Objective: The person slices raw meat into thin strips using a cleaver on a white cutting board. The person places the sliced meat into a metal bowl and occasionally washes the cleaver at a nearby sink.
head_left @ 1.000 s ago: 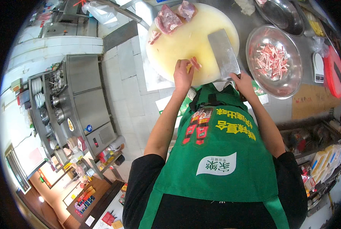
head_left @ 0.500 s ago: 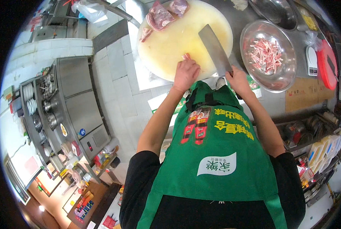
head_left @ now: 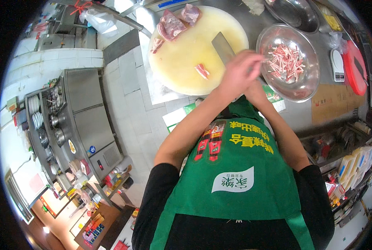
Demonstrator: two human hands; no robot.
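Note:
My left hand (head_left: 241, 68) crosses over my right forearm toward the steel bowl (head_left: 273, 81). Its fingers look pinched together near the bowl's left rim, but they are blurred, and whatever they hold cannot be made out. Behind it, my right hand (head_left: 256, 92) is partly covered and grips a cleaver (head_left: 223, 46), whose blade lies over the right part of the round cutting board (head_left: 181, 62). A small strip of red and white meat (head_left: 201, 71) rests on the board's near part. Many thin meat strips (head_left: 286, 59) are heaped in the bowl.
Larger raw meat chunks (head_left: 170, 26) sit at the board's far left. A second steel bowl (head_left: 296, 14) stands behind the first. To the right are a white kitchen scale (head_left: 337, 66), a red board (head_left: 355, 68) and brown cardboard (head_left: 336, 104).
My left hand has left the meat on the board and swung right toward the bowl. The small meat strip now lies uncovered. The cleaver has shifted slightly left and lower.

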